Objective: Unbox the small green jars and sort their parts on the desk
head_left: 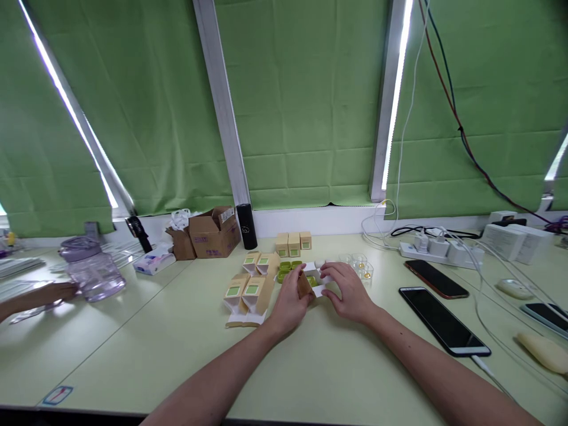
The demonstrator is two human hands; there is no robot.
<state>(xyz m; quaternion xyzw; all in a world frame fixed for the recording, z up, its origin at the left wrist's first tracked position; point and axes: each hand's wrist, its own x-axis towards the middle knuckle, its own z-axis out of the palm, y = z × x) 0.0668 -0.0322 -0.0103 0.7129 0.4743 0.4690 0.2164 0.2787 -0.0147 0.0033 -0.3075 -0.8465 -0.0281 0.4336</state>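
In the head view, my left hand (288,303) grips a small brown cardboard box (305,288) with white inner flaps standing open. My right hand (350,290) is at the box's right side, thumb and fingers on its white flaps. Behind my left fingers, several green square containers (284,271) sit on the table, partly hidden. Clear small containers (362,266) with gold-coloured spots stand just beyond my right hand. Left of my hands lie several brown boxes (252,290) with green label squares and open white flaps. Closed small boxes (293,244) stand in a row farther back.
A larger carton (215,234) and a black cylinder (247,226) stand by the wall. At right are phones (444,320), cables and a power strip (437,253). Another person's hand (62,291) is by a purple-lidded bottle (95,275) at left.
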